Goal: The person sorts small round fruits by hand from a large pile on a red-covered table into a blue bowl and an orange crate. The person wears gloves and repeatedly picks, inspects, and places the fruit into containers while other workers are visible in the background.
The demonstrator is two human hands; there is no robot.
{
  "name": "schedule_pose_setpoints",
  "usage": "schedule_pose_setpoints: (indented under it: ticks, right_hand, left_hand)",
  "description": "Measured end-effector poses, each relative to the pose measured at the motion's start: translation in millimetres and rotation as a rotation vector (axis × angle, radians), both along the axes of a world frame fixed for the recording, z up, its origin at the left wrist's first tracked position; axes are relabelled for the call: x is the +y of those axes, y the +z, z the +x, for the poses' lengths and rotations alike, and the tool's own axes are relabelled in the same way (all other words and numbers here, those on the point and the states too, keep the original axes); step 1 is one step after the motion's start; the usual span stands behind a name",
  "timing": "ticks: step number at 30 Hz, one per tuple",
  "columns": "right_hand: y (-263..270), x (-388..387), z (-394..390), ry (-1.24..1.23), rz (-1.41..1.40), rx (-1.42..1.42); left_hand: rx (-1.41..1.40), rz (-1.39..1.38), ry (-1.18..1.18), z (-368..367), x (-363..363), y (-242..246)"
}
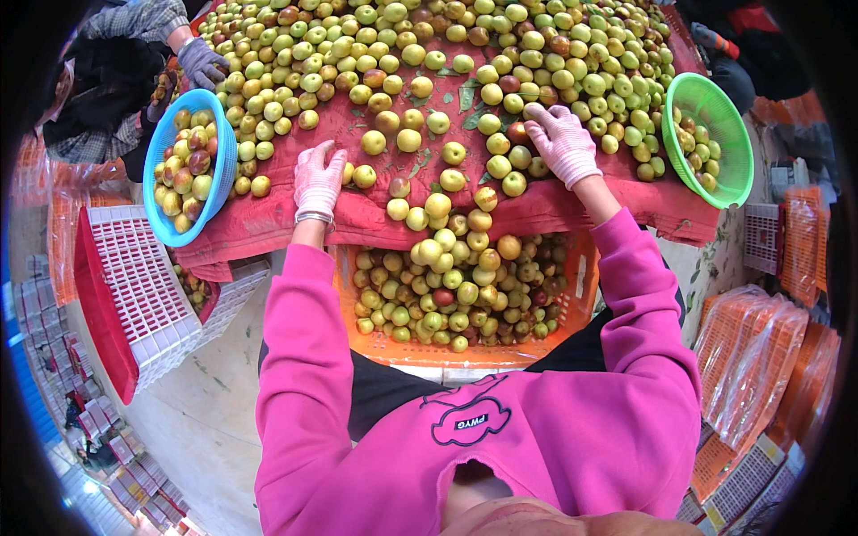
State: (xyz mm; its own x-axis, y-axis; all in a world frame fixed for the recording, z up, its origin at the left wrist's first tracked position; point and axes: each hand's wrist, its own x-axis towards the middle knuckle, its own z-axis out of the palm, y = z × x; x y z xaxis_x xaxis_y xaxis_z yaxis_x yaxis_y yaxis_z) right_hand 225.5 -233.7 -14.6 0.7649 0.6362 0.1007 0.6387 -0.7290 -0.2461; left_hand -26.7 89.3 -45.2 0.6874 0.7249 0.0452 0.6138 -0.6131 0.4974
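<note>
Green and brown-red jujubes [409, 141] lie scattered on a red padded cloth [355, 134] before me. My left hand [320, 177], in a pale pink-striped knit glove, is at the cloth's near edge beside a couple of jujubes, its fingers apart and bent. My right hand [562, 144], gloved alike, rests among jujubes farther right. Its spread fingertips are against a reddish jujube [517, 132]; its palm side is hidden. Between my arms, below the cloth's edge, an orange plastic crate [375, 348] holds many jujubes, with some lying in a line down to it.
A blue basket [231, 144] of jujubes stands left, a green basket [730, 127] right. Past the blue one, another person's gloved hand [201, 63] touches the pile. White crates [144, 268] with red cloth stand at left; plastic-wrapped orange crates [751, 362] are stacked at right.
</note>
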Motion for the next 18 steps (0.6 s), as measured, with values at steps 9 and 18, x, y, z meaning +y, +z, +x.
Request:
schedule_pose_setpoints:
  ticks: [9,18]
  right_hand:
    - [-16.8,22.9,-26.3,0.218,0.186,0.469]
    - [-4.6,23.0,-78.5,0.522,0.164,0.543]
  left_hand:
    - [-0.225,-0.672,-0.171,32.5,-18.5,-18.5]
    - [-0.149,-0.584,-0.457,20.1,-81.8,12.3]
